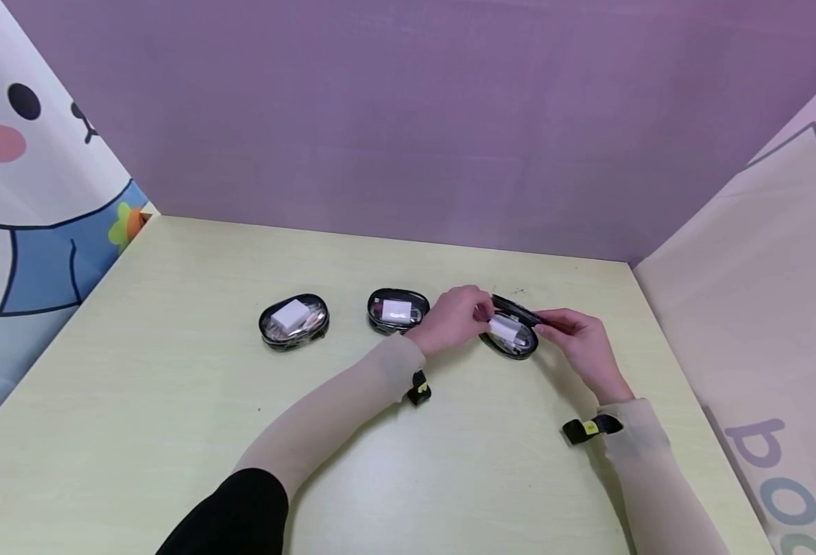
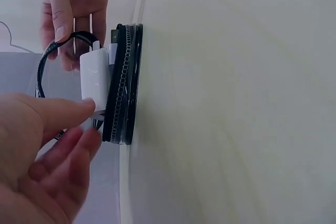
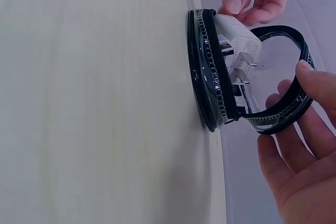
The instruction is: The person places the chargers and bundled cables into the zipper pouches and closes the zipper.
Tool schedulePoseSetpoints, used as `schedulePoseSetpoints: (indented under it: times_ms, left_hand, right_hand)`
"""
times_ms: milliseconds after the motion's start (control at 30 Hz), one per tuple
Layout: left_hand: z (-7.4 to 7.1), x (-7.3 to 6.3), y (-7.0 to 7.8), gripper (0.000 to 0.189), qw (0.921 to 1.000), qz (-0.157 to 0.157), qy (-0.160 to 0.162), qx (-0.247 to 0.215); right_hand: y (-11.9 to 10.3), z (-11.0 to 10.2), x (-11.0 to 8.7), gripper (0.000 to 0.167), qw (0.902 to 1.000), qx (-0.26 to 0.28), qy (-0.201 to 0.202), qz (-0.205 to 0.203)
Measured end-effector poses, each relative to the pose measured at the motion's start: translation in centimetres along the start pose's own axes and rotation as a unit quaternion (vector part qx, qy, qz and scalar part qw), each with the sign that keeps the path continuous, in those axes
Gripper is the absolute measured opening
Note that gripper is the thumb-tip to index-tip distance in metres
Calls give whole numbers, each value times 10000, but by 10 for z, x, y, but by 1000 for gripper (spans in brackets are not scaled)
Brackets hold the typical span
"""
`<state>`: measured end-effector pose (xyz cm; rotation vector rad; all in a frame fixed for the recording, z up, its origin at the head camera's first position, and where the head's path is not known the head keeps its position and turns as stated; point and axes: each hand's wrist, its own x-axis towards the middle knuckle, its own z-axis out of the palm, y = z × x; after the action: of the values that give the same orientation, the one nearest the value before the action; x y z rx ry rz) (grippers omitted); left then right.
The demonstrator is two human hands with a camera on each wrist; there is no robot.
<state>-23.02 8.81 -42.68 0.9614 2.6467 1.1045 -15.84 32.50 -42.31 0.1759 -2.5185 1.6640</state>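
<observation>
A small oval clear pouch with a black zipper rim (image 1: 512,354) stands unzipped on the table, its lid raised. Partly out of it is a white plug-in charger (image 3: 236,38), its metal prongs pointing toward the right-hand side of the pouch. My left hand (image 1: 452,317) pinches the charger's end; in the left wrist view the thumb lies on the white casing. The lid's rim (image 3: 300,90) is between the thumb and fingers of my right hand (image 1: 581,343). Inside the pouch, beside the charger, is a plug end (image 3: 226,47), partly hidden.
Two similar clear oval pouches with white blocks inside lie to the left: one pouch (image 1: 293,339) farther off, another pouch (image 1: 380,320) close by my left wrist. A purple backdrop (image 1: 394,154) rises behind the pale table (image 1: 172,385); printed cloth stands at both sides.
</observation>
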Motion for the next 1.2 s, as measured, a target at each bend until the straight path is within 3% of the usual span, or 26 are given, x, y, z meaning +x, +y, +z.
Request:
schedulePoseSetpoints:
  times_ms: [100,300,400,567,767,967,1200]
  left_hand:
    - [-1,-1,-1,24,9998,-180,57,119]
    - [-2,-1,-1,52,9969,-773,-117,-132]
    - [-2,-1,-2,53,9979,-632,-116,45]
    - [-5,-1,-3,29,9995,-241,-129,180]
    - [-6,-4,-6,22,9993,-116,-349,71]
    - [-7,-6,-7,25,9980,-258,-484,-325]
    - [-7,-5,-4,20,9984,-301,-470,65]
  right_hand:
    - [1,0,-1,28,9999,-24,-100,-75]
    - [2,1,-1,21,9987,57,-343,-362]
    - [2,1,-2,16,9978,-100,-435,-491]
    - [-4,1,-3,13,9947,-471,-724,-551]
    - [-32,2,-10,12,9863,-1105,-1137,-455]
    - [-6,-4,-5,13,9809,-1161,-1479,-500]
    - [-3,-5,-3,13,9814,-966,-1592,-469]
